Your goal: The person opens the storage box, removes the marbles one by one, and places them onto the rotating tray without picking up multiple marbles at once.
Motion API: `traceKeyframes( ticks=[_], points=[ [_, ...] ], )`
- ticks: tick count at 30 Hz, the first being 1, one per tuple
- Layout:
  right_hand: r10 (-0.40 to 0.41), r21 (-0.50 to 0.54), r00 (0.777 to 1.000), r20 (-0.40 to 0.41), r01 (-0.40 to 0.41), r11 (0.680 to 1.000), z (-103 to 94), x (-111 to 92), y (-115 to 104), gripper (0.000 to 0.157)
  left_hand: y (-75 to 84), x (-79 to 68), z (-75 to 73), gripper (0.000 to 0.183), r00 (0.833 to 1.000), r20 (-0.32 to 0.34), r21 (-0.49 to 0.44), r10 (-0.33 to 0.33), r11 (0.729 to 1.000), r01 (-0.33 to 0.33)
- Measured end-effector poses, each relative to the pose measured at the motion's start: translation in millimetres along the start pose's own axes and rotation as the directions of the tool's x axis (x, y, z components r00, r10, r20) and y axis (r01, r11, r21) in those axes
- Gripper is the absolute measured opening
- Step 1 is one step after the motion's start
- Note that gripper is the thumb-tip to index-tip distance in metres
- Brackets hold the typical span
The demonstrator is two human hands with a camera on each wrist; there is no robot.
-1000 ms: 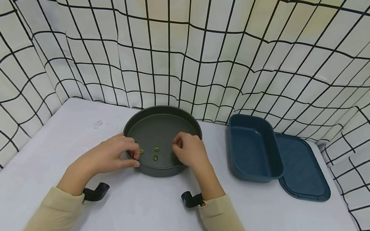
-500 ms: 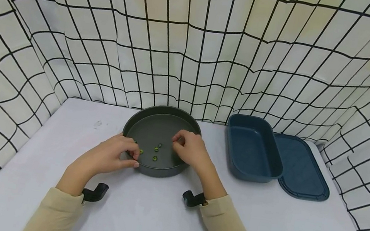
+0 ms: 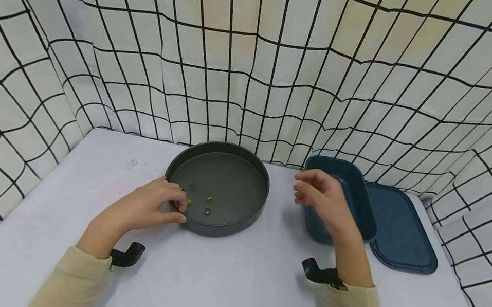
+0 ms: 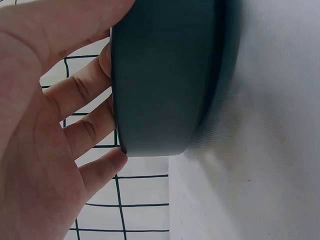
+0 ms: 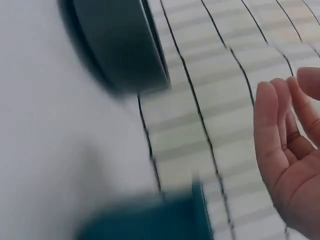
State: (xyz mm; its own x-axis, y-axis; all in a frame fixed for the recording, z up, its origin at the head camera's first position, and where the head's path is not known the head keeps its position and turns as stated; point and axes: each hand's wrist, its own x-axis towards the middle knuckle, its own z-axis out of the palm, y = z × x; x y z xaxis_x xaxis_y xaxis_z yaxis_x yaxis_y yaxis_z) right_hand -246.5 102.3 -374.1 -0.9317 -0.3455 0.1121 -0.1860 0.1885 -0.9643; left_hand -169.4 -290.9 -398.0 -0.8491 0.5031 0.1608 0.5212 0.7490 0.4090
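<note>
A dark grey round baking pan (image 3: 236,193) stands on the table. Several small green marble-like balls (image 3: 209,199) lie inside it, toward the left and front. My left hand (image 3: 146,205) grips the pan's front-left rim, fingers over the edge and thumb at the front; in the left wrist view the fingers (image 4: 95,125) reach behind the pan wall (image 4: 160,80). Above the near left side of a blue rectangular container (image 3: 317,230) hovers my right hand (image 3: 321,197), fingers loosely bent. The right wrist view shows nothing between those fingers (image 5: 267,120).
A flat blue lid (image 3: 403,231) lies right of the container, partly under its edge. White cloth (image 3: 228,286) covers the table. Walls of white fabric with black grid netting (image 3: 259,88) rise behind and at both sides.
My right hand has left the pan and moved right to the blue container. Another green ball came into view near that hand, then rolled left across the pan. My left hand stayed put.
</note>
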Motion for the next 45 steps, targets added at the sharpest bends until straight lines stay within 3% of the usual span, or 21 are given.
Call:
traceKeyframes(
  ticks=[5, 11, 14, 18, 22, 26, 29, 35, 45],
  points=[
    [0.005, -0.033, 0.998, -0.062, -0.007, 0.999, -38.0, -13, 13, 0.035, -0.6, -4.7, -3.1, 0.024, 1.0, 0.0, 0.011, -0.003, 1.0, 0.003],
    [0.063, -0.242, 0.996, -0.063, -0.077, 0.967, -57.8, -18, 16, 0.04, -2.1, -8.8, -0.8, 0.026, 1.0, -0.014, 0.006, 0.007, 1.0, -0.007],
    [0.104, -0.409, 0.993, -0.054, -0.117, 0.905, -63.7, -19, 20, 0.04, -2.3, -9.4, 0.2, 0.026, 1.0, -0.025, 0.006, 0.017, 1.0, -0.017],
    [0.165, -0.625, 0.985, -0.057, -0.164, 0.763, -71.5, -20, 30, 0.043, -2.5, -9.0, 0.9, 0.027, 0.999, -0.031, 0.01, 0.02, 1.0, -0.019],
    [0.254, -0.727, 0.966, -0.053, -0.212, 0.653, -74.3, -20, 38, 0.049, -2.5, -7.7, 0.9, 0.027, 0.999, -0.029, 0.013, 0.018, 1.0, -0.018],
    [0.325, -0.776, 0.945, -0.026, -0.224, 0.589, -73.1, -21, 41, 0.042, -1.7, -5.8, 0.5, 0.026, 0.999, -0.027, 0.008, 0.022, 1.0, -0.022],
    [0.351, -0.781, 0.936, 0.029, -0.198, 0.592, -70.8, -21, 42, 0.035, -1.2, -4.1, 0.4, 0.026, 0.999, -0.029, 0.007, 0.028, 1.0, -0.027],
    [0.355, -0.728, 0.918, 0.179, -0.119, 0.675, -61.1, -18, 44, 0.028, -1.0, -0.2, 1.7, 0.026, 0.999, -0.015, 0.004, 0.028, 1.0, -0.028],
    [0.371, -0.701, 0.907, 0.198, -0.134, 0.701, -52.5, -13, 50, 0.029, -0.9, 0.9, 2.3, 0.026, 1.0, -0.006, -0.007, 0.02, 1.0, -0.02]
  ],
)
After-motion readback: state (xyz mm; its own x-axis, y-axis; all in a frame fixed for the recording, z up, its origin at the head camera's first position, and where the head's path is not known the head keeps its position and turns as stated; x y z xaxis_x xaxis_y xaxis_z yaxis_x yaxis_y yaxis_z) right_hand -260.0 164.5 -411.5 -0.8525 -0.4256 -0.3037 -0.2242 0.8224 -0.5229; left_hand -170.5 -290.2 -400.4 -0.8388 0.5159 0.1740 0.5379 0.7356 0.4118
